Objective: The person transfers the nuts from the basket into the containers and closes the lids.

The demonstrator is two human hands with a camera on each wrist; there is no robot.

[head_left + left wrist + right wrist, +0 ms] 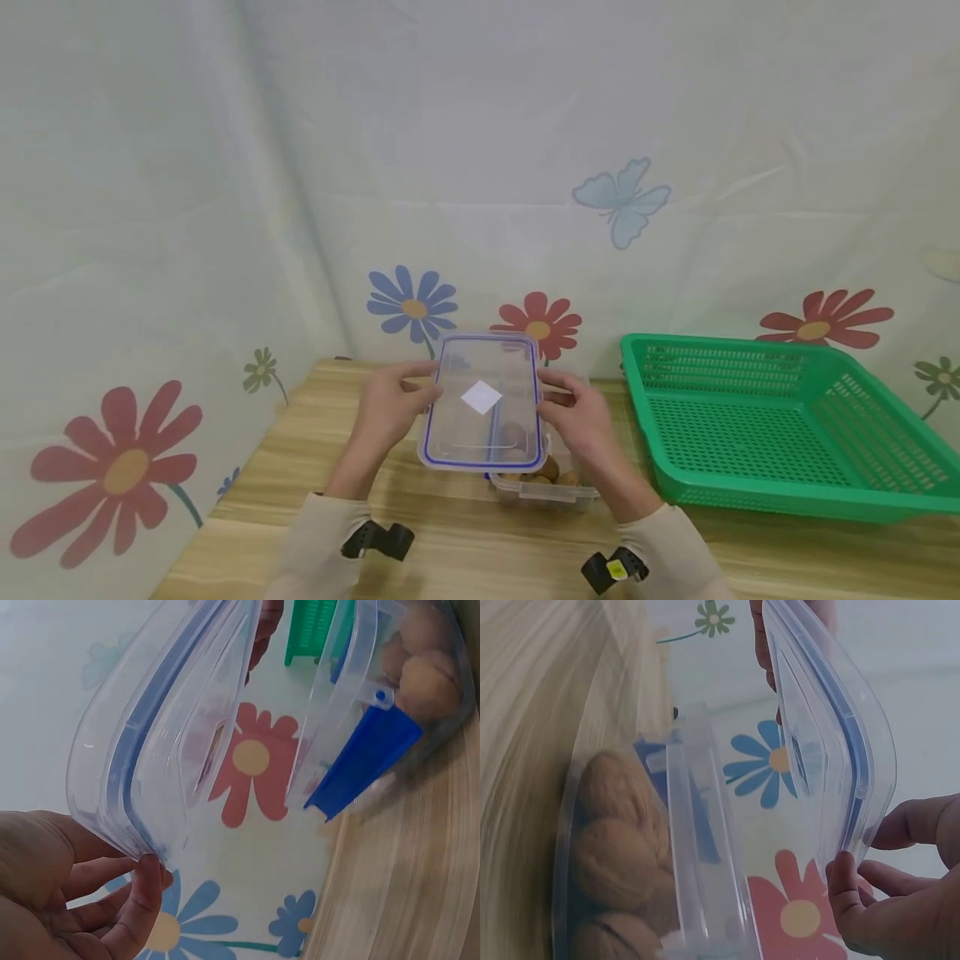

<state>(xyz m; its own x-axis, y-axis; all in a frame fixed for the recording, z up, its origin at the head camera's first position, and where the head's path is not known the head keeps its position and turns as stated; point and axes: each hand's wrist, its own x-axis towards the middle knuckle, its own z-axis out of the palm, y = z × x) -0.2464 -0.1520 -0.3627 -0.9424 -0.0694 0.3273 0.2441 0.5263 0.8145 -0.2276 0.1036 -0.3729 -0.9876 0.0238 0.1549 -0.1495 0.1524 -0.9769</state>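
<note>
Between both hands hangs a clear plastic lid point(459, 425) with a blue seal and a white diamond label, raised over the container. My left hand point(392, 407) pinches its left edge with thumb and fingers. On the opposite edge, my right hand point(581, 415) pinches it the same way. Below, partly covered by the lid in the head view, a clear plastic container point(551, 493) stands on the table. Walnuts point(615, 862) fill part of it, seen through its wall in the right wrist view. A blue locking flap point(367, 759) sticks out from the container's side.
A large green plastic basket point(765, 492) stands on the right of the wooden table point(300, 467), close beside the right forearm. Behind the table hangs a pale cloth point(480, 167) printed with flowers and a butterfly. Dark straps circle both wrists.
</note>
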